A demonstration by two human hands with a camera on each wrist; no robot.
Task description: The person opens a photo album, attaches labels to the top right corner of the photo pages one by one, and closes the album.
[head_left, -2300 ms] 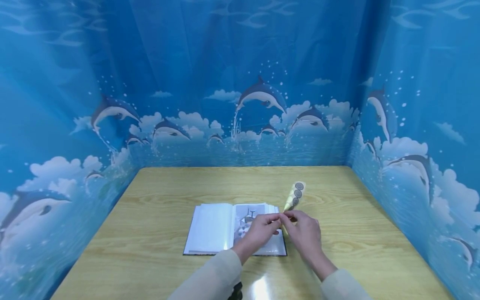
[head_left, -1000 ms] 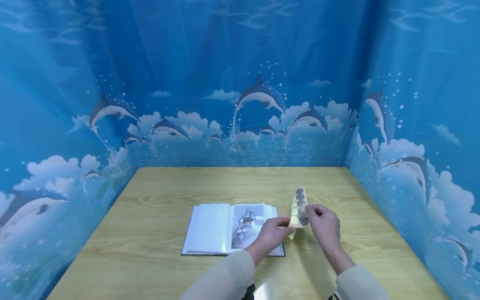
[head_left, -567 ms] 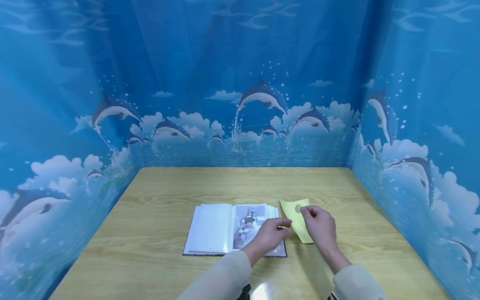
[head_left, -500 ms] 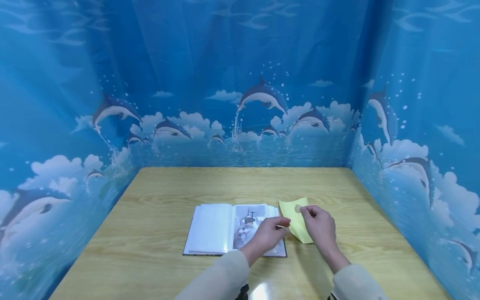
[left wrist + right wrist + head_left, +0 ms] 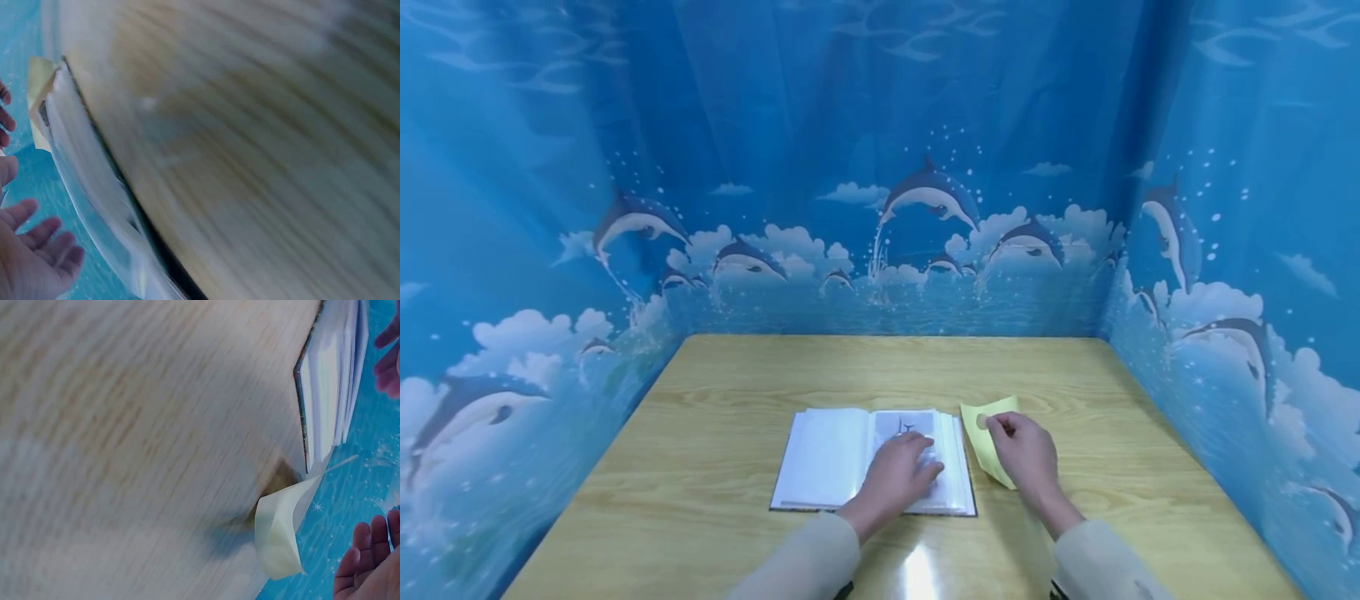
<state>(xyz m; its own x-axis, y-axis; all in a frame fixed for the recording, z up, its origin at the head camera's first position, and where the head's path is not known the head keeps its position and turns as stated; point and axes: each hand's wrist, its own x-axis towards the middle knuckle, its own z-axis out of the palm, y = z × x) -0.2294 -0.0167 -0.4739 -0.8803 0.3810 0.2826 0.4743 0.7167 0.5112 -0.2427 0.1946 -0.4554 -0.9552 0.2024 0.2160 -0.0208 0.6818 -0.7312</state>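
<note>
An open photo album (image 5: 827, 454) lies on the table, a picture showing on its right page. Over that page is my left hand (image 5: 891, 479), fingers loosely spread and holding nothing; whether it touches the page I cannot tell. My right hand (image 5: 1026, 458) pinches a small round sticker (image 5: 982, 422) between thumb and fingertips, with its pale side showing. Below it, right of the album, rests a curled yellow sticker sheet (image 5: 992, 454), plain side up. In the right wrist view the curled sheet (image 5: 278, 534) stands partly off the table.
The wood-grain table (image 5: 715, 400) extends around the album on all sides. A blue curtain (image 5: 820, 167) with dolphins encloses the back and both sides.
The right hand peeled a round sticker off the sheet, and the left hand let the sheet go onto the table. Since then the left hand moved left over the album; the right shifted slightly left.
</note>
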